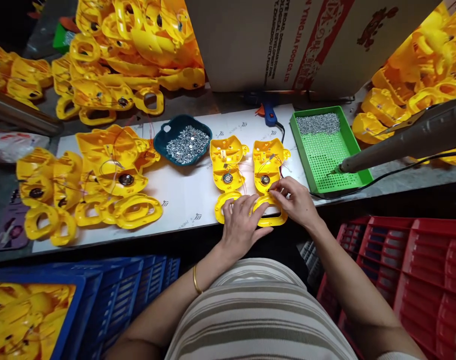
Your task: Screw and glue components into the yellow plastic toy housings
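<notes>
Two yellow plastic shell halves lie side by side before me, a left shell (223, 156) and a right shell (266, 155). Each has a round speaker, thin wires and a ring-shaped handle at its lower end. My left hand (240, 222) rests with fingers spread over the two handles, its index finger and thumb by the right one. Thumb and forefinger of my right hand (294, 201) are pinched at the right shell's lower edge, just above its handle. Whatever is between those fingertips is too small to make out.
A dark teal tray (160, 145) of small screws stands left of the shells; a green basket (313, 170) with metal pieces, right. Behind lies a blue glue gun (269, 116) before a large carton (243, 55). More yellow shells (111, 150) lie left. Grey pole (400, 132) slants in.
</notes>
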A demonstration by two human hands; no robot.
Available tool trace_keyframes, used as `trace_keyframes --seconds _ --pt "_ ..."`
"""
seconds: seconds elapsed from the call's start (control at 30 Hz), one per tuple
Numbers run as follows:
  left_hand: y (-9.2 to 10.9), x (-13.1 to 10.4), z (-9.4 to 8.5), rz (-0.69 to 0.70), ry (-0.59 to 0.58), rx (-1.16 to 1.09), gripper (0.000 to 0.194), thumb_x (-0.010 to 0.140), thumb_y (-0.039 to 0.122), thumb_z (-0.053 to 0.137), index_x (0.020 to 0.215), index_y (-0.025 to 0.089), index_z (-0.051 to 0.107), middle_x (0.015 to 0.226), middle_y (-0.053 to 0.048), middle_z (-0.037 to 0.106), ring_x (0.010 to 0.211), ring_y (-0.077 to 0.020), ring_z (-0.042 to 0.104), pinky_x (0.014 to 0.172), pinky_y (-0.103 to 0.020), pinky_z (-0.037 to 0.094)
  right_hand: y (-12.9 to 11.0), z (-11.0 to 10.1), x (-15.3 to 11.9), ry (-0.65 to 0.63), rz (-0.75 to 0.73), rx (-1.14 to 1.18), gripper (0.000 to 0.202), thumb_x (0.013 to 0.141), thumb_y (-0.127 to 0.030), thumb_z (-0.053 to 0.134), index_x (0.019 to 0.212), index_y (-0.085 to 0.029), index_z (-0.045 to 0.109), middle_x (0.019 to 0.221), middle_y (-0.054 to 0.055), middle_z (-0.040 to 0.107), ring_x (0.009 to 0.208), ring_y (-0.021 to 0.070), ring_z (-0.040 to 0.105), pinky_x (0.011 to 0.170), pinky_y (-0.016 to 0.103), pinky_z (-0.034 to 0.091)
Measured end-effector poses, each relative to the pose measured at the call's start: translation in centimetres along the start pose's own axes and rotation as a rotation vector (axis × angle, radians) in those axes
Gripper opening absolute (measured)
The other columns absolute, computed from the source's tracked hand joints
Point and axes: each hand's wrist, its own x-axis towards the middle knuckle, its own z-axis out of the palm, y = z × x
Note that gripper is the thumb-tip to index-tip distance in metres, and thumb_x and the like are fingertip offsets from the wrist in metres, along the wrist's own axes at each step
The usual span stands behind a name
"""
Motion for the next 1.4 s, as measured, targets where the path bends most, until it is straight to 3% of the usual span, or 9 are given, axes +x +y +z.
trace_keyframes --seconds 0.23,0.43,0.67,0.8,0.9,1.0,1.13,1.27,1.4 --pt "-0.3 -0.1 0.0 0.025 -0.009 -0.014 0.052 0.078 0.046 0.072 0.123 0.025 0.059 0.131 -0.01 0.059 0.116 -0.0288 0.049 0.1 -0.048 0.026 -0.4 0.4 -0.1 0.005 -0.063 -0.203 0.016 0.091 -0.027 0.049 0.09 -0.018 0.061 0.091 0.006 0.062 0.071 0.0129 0.059 0.065 0.024 0.042" --pt "-0.4 0.2 0.3 0.039 0.001 -0.013 0.05 0.079 0.048 0.07 0.121 0.022 0.06 0.127 -0.011 0.061 0.112 -0.0284 0.05 0.099 -0.047 0.03 -1.2 0.6 -0.9 -0.018 -0.085 -0.613 0.033 0.096 -0.036 0.039 0.091 -0.02 0.067 0.091 0.005 0.067 0.066 0.0109 0.057 0.05 0.025 0.024" --pt "0.0 0.4 0.6 0.053 0.03 -0.047 0.047 0.081 0.048 0.068 0.118 0.02 0.062 0.124 -0.013 0.062 0.109 -0.0287 0.05 0.097 -0.049 0.031 -3.3 -0.6 -1.9 -0.337 -0.139 -0.896 0.037 0.093 -0.02 0.042 0.126 -0.015 0.058 0.109 0.012 0.067 0.081 0.0169 0.062 0.048 0.031 0.02" --pt "0.5 0.6 0.9 0.034 0.057 -0.053 0.042 0.082 0.049 0.066 0.111 0.019 0.065 0.121 -0.013 0.063 0.107 -0.0284 0.05 0.096 -0.048 0.032 -4.1 -0.4 -1.9 -0.45 -0.214 -0.956 0.036 0.089 -0.008 0.04 0.115 -0.009 0.064 0.109 0.017 0.065 0.089 0.0215 0.062 0.049 0.031 0.024" --pt "0.9 0.5 1.0 0.004 0.062 -0.043 0.043 0.081 0.052 0.066 0.111 0.02 0.065 0.123 -0.011 0.062 0.108 -0.0277 0.051 0.097 -0.048 0.03 -4.1 -0.9 -1.6 -0.42 -0.233 -0.954 0.031 0.087 -0.01 0.045 0.109 -0.012 0.067 0.106 0.016 0.066 0.086 0.0218 0.062 0.048 0.031 0.021" --pt "0.8 0.0 0.9 -0.007 0.052 -0.054 0.044 0.082 0.053 0.065 0.115 0.023 0.063 0.123 -0.008 0.063 0.108 -0.0258 0.052 0.099 -0.049 0.027 -4.4 -2.0 -0.9 -0.256 -0.206 -0.908 0.026 0.092 -0.027 0.046 0.099 -0.019 0.07 0.094 0.01 0.068 0.076 0.019 0.062 0.047 0.03 0.015" --pt "-1.0 -0.5 -0.2 -0.05 0.135 -0.066 0.031 0.09 0.048 0.057 0.109 0.027 0.067 0.113 -0.006 0.068 0.104 -0.0231 0.055 0.097 -0.045 0.029 -5.8 -2.2 0.8 0.011 -0.219 -0.731 0.037 0.095 -0.041 0.039 0.096 -0.023 0.072 0.089 0.007 0.068 0.069 0.0138 0.059 0.048 0.028 0.017" --pt "-4.6 0.8 -2.4 -0.334 0.289 0.084 0.031 0.093 0.04 0.052 0.115 0.025 0.067 0.112 -0.009 0.065 0.107 -0.0261 0.05 0.095 -0.043 0.03 -7.4 0.1 3.1 -0.081 -0.199 -0.646 0.037 0.095 -0.042 0.039 0.101 -0.024 0.071 0.095 0.005 0.067 0.067 0.0137 0.058 0.05 0.028 0.016" --pt "-7.5 2.9 -3.6 -0.363 0.173 0.152 0.029 0.091 0.04 0.055 0.113 0.027 0.068 0.118 -0.009 0.06 0.114 -0.0292 0.045 0.096 -0.046 0.028 -7.8 2.4 4.7 -0.191 -0.131 -0.633 0.033 0.094 -0.04 0.041 0.105 -0.026 0.069 0.108 0.005 0.065 0.068 0.0143 0.059 0.05 0.028 0.018"
